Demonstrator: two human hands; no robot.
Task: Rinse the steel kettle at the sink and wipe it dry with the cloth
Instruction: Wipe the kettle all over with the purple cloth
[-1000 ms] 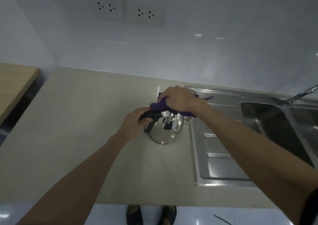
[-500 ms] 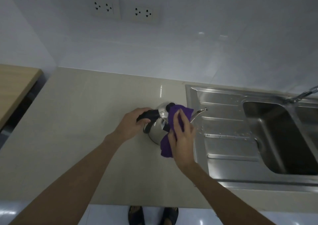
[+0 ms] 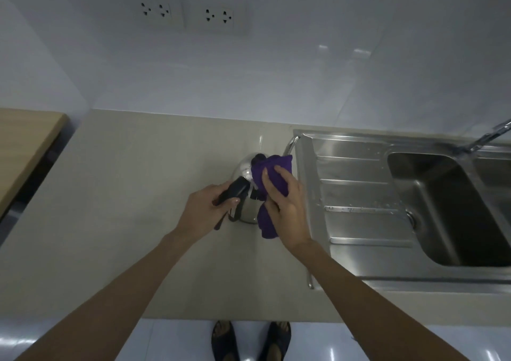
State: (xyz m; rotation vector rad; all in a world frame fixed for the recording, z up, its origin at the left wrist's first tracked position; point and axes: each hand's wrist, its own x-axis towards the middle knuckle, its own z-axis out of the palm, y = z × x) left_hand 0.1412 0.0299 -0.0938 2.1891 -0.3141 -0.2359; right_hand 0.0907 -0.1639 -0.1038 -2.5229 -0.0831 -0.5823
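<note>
Head view: rinse looks done, we're mid-wipe, left hand (image 3: pixel 206 208) gripping the kettle (image 3: pixel 244 167) handle, right hand (image 3: pixel 286 206) fingers pressing the cloth (image 3: pixel 272 168) on it.

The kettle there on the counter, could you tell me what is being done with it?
A person is drying the steel kettle, which stands on the beige counter just left of the sink. The left hand grips its black handle to steady it, while the right hand presses a purple cloth against the kettle's top and right side. The faucet shows no running water, so rinsing looks done and wiping is under way.
</note>
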